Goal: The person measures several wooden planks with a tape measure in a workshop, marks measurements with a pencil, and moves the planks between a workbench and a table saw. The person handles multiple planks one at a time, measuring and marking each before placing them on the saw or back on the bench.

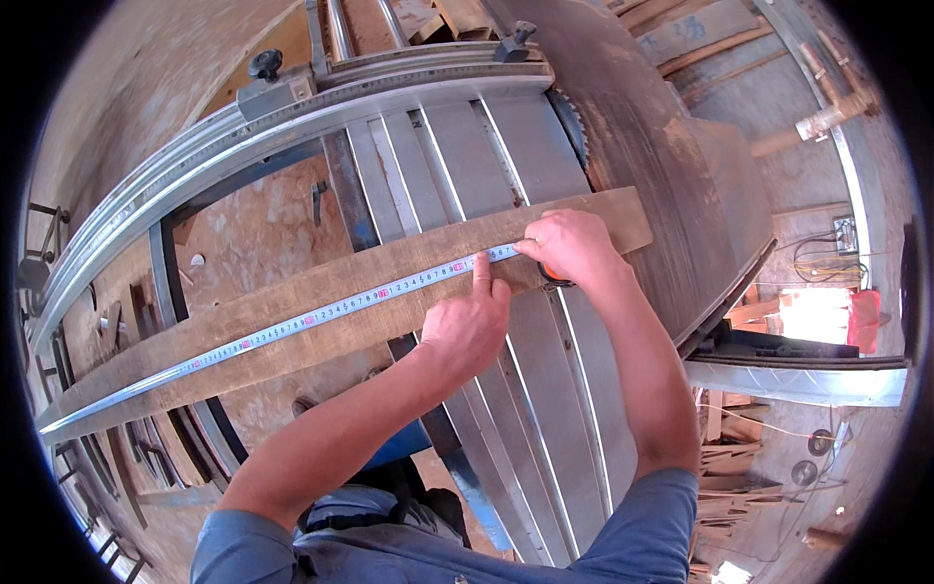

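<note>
A long brown wooden board (pixel 360 273) lies across the metal sliding table of a saw. Along its length runs a blade of white measuring tape (pixel 331 310), its far end at the board's left tip. My right hand (pixel 566 243) is closed round the tape measure (pixel 555 276), whose orange and black case shows only in part beneath the palm. The thumb and fingers press near where the tape leaves the case. My left hand (pixel 465 326) rests on the board, index finger stretched onto the tape and the other fingers curled; nothing shows in it.
Beyond the board, a toothed circular saw blade (pixel 572 127) stands at the edge of the ribbed metal table (pixel 467 146). An aluminium fence (pixel 409 92) with black knobs curves along the back. Wood scraps (pixel 735 477) are piled on the floor at right.
</note>
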The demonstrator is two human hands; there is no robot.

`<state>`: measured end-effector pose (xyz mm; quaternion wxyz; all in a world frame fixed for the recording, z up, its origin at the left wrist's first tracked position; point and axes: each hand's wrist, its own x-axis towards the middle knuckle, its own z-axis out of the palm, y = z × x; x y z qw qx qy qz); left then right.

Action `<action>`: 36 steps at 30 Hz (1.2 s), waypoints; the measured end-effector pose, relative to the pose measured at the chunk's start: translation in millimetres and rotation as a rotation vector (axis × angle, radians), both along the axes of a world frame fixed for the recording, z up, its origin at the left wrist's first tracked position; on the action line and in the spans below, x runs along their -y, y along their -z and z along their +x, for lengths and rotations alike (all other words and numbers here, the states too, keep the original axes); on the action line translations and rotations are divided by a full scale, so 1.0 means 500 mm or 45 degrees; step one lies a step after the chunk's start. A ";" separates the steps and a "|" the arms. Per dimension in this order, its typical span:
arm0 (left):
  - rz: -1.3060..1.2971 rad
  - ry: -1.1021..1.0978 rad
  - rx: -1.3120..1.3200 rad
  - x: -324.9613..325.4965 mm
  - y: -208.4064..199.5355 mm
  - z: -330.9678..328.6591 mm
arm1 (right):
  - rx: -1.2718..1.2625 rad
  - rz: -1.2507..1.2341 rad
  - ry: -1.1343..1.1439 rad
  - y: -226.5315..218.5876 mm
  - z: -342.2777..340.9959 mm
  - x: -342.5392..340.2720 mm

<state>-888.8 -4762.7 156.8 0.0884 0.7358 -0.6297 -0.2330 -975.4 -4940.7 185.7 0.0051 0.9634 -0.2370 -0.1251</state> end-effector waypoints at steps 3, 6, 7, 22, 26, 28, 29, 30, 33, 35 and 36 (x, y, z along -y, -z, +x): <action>0.041 0.025 0.012 0.005 -0.008 -0.002 | 0.321 -0.067 -0.084 -0.004 -0.004 -0.002; 0.046 0.020 -0.001 0.004 -0.005 0.000 | 0.356 -0.023 0.105 -0.049 0.044 -0.026; 0.039 0.011 -0.010 0.003 -0.002 0.002 | 0.345 0.056 0.193 -0.063 0.063 -0.041; 0.033 0.159 0.036 0.004 -0.014 0.007 | -0.024 0.236 0.011 -0.040 0.129 -0.071; 0.016 0.160 0.058 0.003 -0.004 0.003 | 0.109 0.263 -0.250 -0.014 0.118 -0.061; 0.027 0.151 0.064 0.005 -0.005 0.005 | 0.105 0.308 -0.299 -0.014 0.121 -0.060; 0.052 0.125 0.054 0.006 -0.004 0.003 | 0.125 0.312 -0.294 -0.007 0.120 -0.060; 0.077 0.098 0.043 0.007 -0.002 0.000 | 0.144 0.317 -0.289 -0.003 0.120 -0.060; 0.085 0.078 0.035 0.006 0.003 0.000 | 0.038 0.352 -0.163 -0.015 0.132 -0.067; 0.059 0.088 0.043 0.004 0.004 0.000 | 0.096 0.344 -0.242 0.003 0.125 -0.059; 0.041 0.096 0.049 0.004 0.004 0.000 | 0.125 0.339 -0.280 0.010 0.122 -0.057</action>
